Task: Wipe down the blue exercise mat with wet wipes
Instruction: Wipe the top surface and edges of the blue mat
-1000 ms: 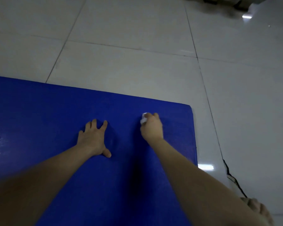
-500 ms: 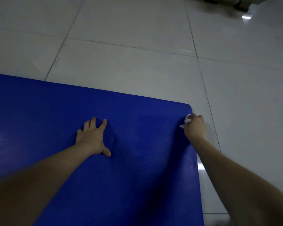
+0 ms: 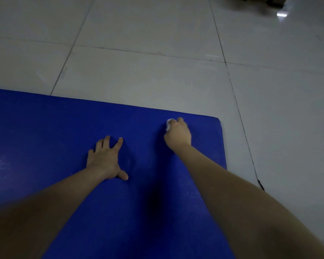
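Head view looked down at a blue mat (image 3: 54, 128) that lay flat on a pale tiled floor (image 3: 148, 34), its far right corner in sight. On it the left hand (image 3: 106, 159) rested palm down, fingers straight and spread, thumb out to the side. Nearer that corner the right hand (image 3: 178, 135) pressed down on the mat with its fingers curled round a white wipe (image 3: 168, 124), of which only a small bunched bit showed past the knuckles. A patch at the mat's left edge looked marked or wet.
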